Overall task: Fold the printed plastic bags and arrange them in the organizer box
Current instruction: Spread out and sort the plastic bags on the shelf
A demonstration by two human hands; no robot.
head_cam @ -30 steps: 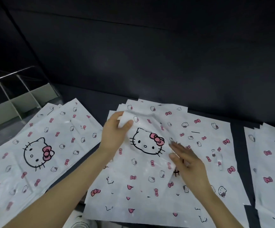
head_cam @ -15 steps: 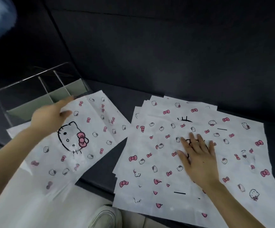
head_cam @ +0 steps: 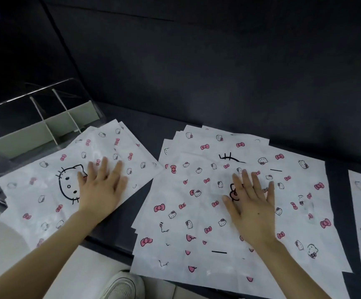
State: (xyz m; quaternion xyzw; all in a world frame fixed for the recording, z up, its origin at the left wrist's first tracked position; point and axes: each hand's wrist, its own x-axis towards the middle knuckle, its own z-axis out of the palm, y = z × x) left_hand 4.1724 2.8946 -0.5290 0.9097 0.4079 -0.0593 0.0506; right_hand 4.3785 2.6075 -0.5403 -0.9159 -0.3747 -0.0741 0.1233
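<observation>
Both hands lie flat with fingers spread, holding nothing: the left hand [head_cam: 101,186] presses the printed bag [head_cam: 45,190] at centre left, and the right hand [head_cam: 250,203] rests on the stack of bags [head_cam: 196,214] mid-frame on the desk [head_cam: 145,134]. The box [head_cam: 34,126] stands at upper left. The bags look thin, light, limp and slippery, so a corner or edge is probably the best place to pinch one, peeling a single sheet off.
</observation>
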